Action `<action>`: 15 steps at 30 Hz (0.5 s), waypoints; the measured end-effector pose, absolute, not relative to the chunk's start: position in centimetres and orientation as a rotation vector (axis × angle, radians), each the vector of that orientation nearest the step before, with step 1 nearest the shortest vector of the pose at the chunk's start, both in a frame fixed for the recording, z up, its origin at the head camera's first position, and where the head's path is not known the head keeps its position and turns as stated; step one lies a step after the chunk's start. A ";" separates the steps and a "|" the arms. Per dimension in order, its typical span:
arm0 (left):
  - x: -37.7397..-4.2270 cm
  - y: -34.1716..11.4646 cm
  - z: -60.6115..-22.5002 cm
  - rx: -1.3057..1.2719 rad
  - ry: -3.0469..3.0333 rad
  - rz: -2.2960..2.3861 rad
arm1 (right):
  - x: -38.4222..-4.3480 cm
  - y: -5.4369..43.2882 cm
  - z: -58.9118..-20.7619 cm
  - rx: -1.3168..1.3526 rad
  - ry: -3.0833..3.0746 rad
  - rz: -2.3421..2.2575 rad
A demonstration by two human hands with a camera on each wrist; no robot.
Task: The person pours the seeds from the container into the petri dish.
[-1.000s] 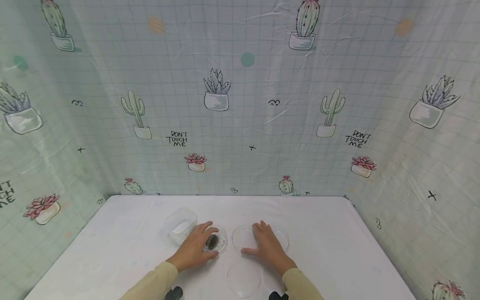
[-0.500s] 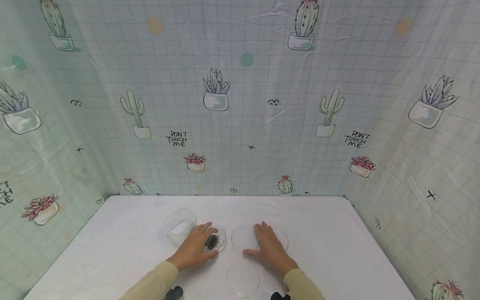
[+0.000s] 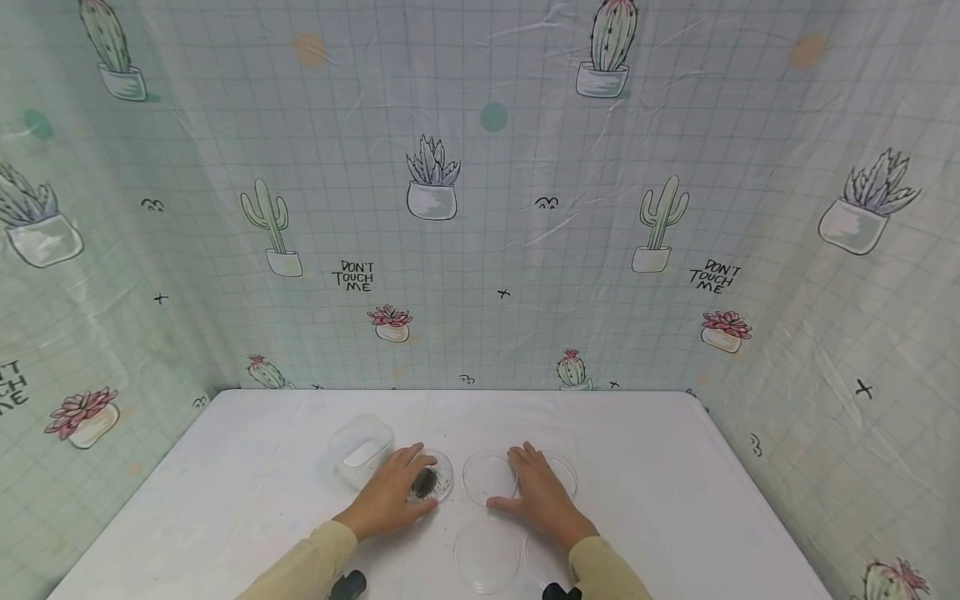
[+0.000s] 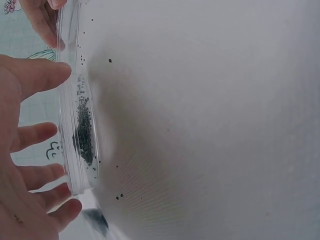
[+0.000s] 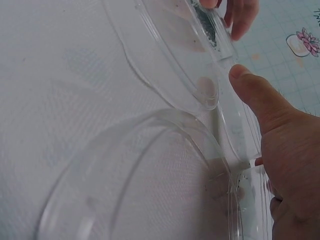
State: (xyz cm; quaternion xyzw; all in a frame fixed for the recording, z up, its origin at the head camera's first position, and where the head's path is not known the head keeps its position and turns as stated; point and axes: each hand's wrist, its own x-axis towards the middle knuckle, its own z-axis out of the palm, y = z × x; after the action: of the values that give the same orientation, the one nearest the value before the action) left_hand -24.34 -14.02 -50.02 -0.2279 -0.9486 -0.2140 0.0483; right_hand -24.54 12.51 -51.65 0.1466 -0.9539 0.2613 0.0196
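Note:
My left hand (image 3: pixel 390 496) spans a clear round petri dish (image 3: pixel 446 479), thumb at its near rim and fingers at the far rim. Inside lies a heap of dark grains (image 4: pixel 84 131), with a few specks scattered on the cloth beside it. Just to the right, another clear dish (image 3: pixel 480 481) holds nothing visible. My right hand (image 3: pixel 542 496) takes it by the right side, thumb at the near rim and fingertips by the far rim; in the right wrist view the thumb (image 5: pixel 250 87) lies along the edge and most fingers are hidden.
A clear plastic tub (image 3: pixel 363 437) stands behind my left hand. Under and beyond the right hand shows another clear dish (image 3: pixel 573 479). Nearer me lie a round clear dish or lid (image 3: pixel 487 557) and one partly covered by the right sleeve (image 3: pixel 603 571). A patterned curtain (image 3: pixel 480 250) hangs behind the table.
My right hand has shifted very slightly to the right. The left hand and the dishes stay in place.

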 end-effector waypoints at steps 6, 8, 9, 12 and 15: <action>-24.3 -14.2 -49.9 -0.699 -2.876 -0.645 | -24.6 12.5 -51.4 0.437 -2.975 0.826; -24.3 -14.2 -49.8 -0.703 -2.856 -0.643 | -24.5 12.5 -51.3 0.434 -2.983 0.824; -24.3 -14.2 -49.8 -0.703 -2.849 -0.641 | -24.5 12.5 -51.2 0.433 -2.986 0.820; -24.3 -14.2 -49.5 -0.708 -2.822 -0.628 | -24.4 12.5 -51.1 0.436 -2.982 0.826; -24.3 -14.2 -49.2 -0.708 -2.806 -0.625 | -24.4 12.5 -51.0 0.435 -2.979 0.827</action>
State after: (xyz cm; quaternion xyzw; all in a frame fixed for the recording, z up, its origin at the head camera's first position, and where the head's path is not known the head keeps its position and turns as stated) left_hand -24.25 -14.19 -49.18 -0.2382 -0.9439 -0.2103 0.0904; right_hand -24.38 12.47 -51.00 0.1393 -0.9542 0.2647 0.0096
